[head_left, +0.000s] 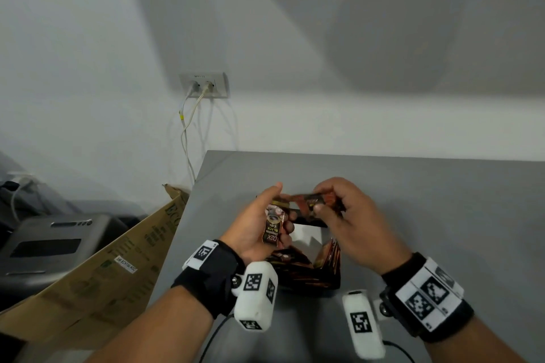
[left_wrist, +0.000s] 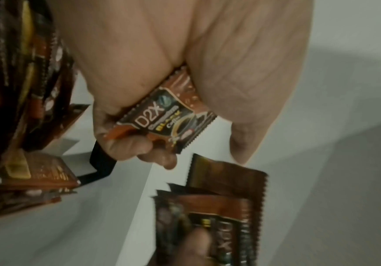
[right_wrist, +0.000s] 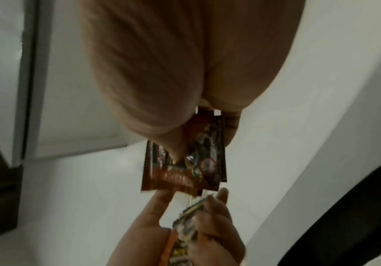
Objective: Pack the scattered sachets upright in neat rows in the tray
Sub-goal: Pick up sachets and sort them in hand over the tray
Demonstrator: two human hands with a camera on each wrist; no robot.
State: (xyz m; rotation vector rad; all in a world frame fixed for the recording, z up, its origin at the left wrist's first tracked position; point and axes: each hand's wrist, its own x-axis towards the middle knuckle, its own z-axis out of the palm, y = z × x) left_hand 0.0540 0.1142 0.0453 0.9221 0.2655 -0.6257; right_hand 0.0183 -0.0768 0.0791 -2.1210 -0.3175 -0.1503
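Over the grey table my left hand [head_left: 282,207] grips one brown "D2X Black" sachet [head_left: 273,227], print towards me; the left wrist view shows that sachet [left_wrist: 167,118] between thumb and curled fingers. My right hand [head_left: 321,200] pinches a few brown sachets [head_left: 314,203] held flat, their ends touching my left fingertips. The right wrist view shows these sachets [right_wrist: 185,165] hanging from my fingers. Beneath both hands lies the black-rimmed tray [head_left: 313,224] with a white bottom. Several sachets [head_left: 306,270] stand or lean packed in its near part.
The table [head_left: 427,215] ends at its left edge, close to the tray. Past that edge stands an open cardboard box [head_left: 118,259], with a grey machine [head_left: 50,242] behind it. A wall socket [head_left: 204,85] with two cables hangs behind.
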